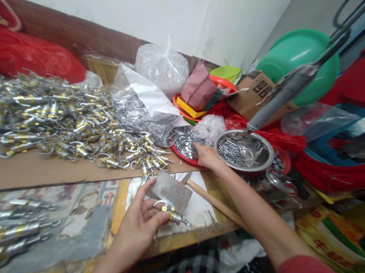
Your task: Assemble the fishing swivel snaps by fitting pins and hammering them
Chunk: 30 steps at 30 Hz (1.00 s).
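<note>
My left hand [144,217] pinches a small metal hook fitting [171,213] with a yellow band, a curved hook at one end and a small ring at the other. It is held just in front of a flat metal block [172,190] on the bench. Reaching away to the right, my right hand [206,154] has its fingers bent down into a red dish [185,156] of small shiny metal pieces. Its fingertips are partly hidden and blurred, so what they pinch is unclear. A hammer with a wooden handle [219,202] lies beside the block, under my right forearm.
A large heap of similar hook fittings [60,115] covers the left back, with several more [21,228] at front left. A steel bowl of pins [245,151] stands right of the dish. A grey-handled lever [281,93] slants over it. Behind are plastic bags [162,67].
</note>
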{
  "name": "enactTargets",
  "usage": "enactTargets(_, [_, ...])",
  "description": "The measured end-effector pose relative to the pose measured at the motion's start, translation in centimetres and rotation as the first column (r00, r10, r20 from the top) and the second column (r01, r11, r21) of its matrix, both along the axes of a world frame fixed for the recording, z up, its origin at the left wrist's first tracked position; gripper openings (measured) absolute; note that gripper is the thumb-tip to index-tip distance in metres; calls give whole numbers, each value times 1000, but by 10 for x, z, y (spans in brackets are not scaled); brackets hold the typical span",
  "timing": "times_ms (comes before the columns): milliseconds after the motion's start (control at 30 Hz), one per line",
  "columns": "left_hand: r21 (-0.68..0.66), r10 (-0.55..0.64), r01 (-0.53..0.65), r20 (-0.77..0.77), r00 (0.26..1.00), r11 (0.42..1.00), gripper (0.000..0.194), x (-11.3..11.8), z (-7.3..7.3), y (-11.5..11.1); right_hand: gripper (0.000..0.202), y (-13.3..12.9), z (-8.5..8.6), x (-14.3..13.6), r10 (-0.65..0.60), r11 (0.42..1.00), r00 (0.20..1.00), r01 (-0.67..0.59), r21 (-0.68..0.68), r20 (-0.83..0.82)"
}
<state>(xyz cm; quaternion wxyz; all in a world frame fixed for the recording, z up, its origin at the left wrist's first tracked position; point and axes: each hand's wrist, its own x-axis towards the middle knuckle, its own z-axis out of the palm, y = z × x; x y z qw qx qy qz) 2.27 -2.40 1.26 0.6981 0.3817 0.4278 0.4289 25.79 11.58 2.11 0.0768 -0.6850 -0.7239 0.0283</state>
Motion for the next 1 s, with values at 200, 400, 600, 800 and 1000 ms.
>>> enactTargets(200, [-9, 33, -33, 2, 999, 999, 83, -1, -9, 2, 27, 1, -4, 13, 31, 999, 993, -25, 49, -118])
enactTargets(400, [0, 60, -60, 6, 998, 998, 82, 1, -10, 2, 17, -53, 3, -15, 141, 976, 938, -78, 203, -317])
enactTargets(600, [7, 67, -67, -5, 998, 998, 82, 0, -7, 2, 19, -119, 21, -59, 544, 837, 690, -486, 252, -477])
enactTargets(800, [5, 59, -59, 8, 998, 998, 82, 0, -6, 2, 15, -117, 28, -66, 545, 811, 711, -581, 67, -444])
enactTargets(1000, [5, 54, -54, 47, 997, 999, 82, 0, -8, 3, 12, -112, 32, -70, 500, 809, 706, -588, -21, -501])
